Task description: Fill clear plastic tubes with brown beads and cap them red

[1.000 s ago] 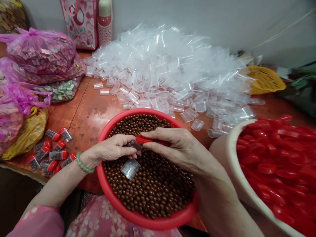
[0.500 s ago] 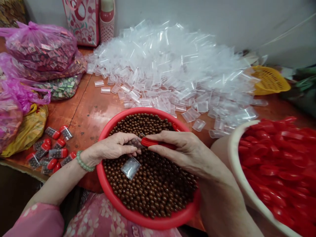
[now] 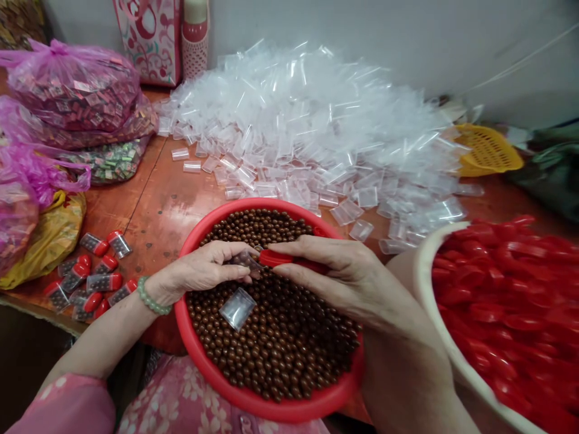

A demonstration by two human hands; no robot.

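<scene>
Between the thumb and fingers of my left hand (image 3: 217,263) is a small clear plastic container (image 3: 244,260) with brown balls inside. My right hand (image 3: 344,271) pinches a red plastic piece (image 3: 274,258) against the container's open end; its far part is hidden in my palm. Both hands are over a red basin (image 3: 199,367) filled with glossy brown balls (image 3: 280,343). Another clear container (image 3: 237,308) lies on the balls, just below my left hand. Part of a second red piece (image 3: 319,231) shows behind my right fingers.
A large heap of clear containers (image 3: 307,120) covers the back of the table. At right stands a white bucket (image 3: 423,265) of red plastic caps (image 3: 506,301). Several filled, red-capped containers (image 3: 104,281) lie at left, near purple bags (image 3: 76,90). A yellow basket (image 3: 491,147) sits behind.
The red piece and the container stay together, with only a slight shift of my hands. The whole view has moved a little.
</scene>
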